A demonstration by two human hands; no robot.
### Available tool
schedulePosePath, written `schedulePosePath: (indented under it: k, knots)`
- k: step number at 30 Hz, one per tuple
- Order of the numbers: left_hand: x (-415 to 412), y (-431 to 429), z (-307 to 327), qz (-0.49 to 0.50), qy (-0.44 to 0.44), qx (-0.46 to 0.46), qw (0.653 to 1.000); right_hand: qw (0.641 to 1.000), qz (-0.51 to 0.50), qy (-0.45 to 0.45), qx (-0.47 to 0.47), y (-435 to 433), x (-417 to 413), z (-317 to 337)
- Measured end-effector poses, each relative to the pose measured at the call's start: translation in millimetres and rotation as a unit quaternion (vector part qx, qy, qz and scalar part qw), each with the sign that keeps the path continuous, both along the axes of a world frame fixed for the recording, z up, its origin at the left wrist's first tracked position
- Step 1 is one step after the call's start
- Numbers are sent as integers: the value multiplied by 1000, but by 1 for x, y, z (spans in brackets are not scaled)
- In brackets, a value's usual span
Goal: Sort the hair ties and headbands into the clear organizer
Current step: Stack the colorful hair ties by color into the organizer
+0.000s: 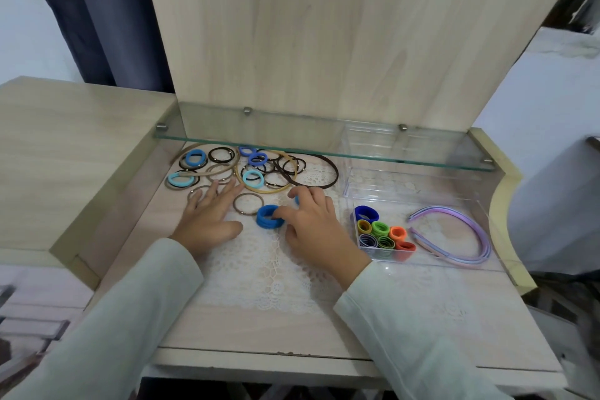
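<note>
A small stack of blue hair ties (266, 216) lies on the lace mat, and my right hand (311, 221) pinches its right side with curled fingers. My left hand (207, 216) lies flat with straight fingers just below a heap of loose hair ties (259, 169) and thin headbands (319, 172). A brown tie (248, 204) lies between the two hands. The clear organizer (418, 195) stands at the right. Its small front compartment holds coloured hair ties (384, 235), and pastel headbands (454, 234) lie in the wide compartment.
A glass shelf (324, 143) hangs low over the back of the desk, above the heap and the organizer's rear part. A wooden back panel (324, 36) rises behind it. A raised wooden side unit (65, 146) borders the left.
</note>
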State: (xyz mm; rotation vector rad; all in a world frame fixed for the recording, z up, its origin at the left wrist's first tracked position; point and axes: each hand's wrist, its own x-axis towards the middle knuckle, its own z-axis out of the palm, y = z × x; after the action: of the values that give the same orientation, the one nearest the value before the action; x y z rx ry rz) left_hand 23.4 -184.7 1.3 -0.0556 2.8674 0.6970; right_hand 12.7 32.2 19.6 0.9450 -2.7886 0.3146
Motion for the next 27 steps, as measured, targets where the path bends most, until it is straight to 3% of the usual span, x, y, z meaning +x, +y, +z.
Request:
schedulePosePath:
  k: [5, 11, 14, 16, 19, 27]
  knots:
    - [2, 9, -5, -20, 31, -124, 992, 999, 17, -7, 45, 3, -6, 10]
    - [13, 15, -10, -65, 181, -195, 962, 998, 31, -8, 47, 6, -9, 15]
    - [16, 22, 1, -72, 156, -216, 961, 998, 44, -20, 49, 12, -8, 19]
    - [19, 30, 9, -75, 121, -186, 972, 997, 52, -18, 55, 16, -6, 23]
    - [24, 40, 18, -71, 143, -47, 986, 996, 59, -12, 59, 24, -4, 33]
    - [26, 74, 34, -79, 139, 133, 978, 998, 46, 35, 20, 52, -7, 54]
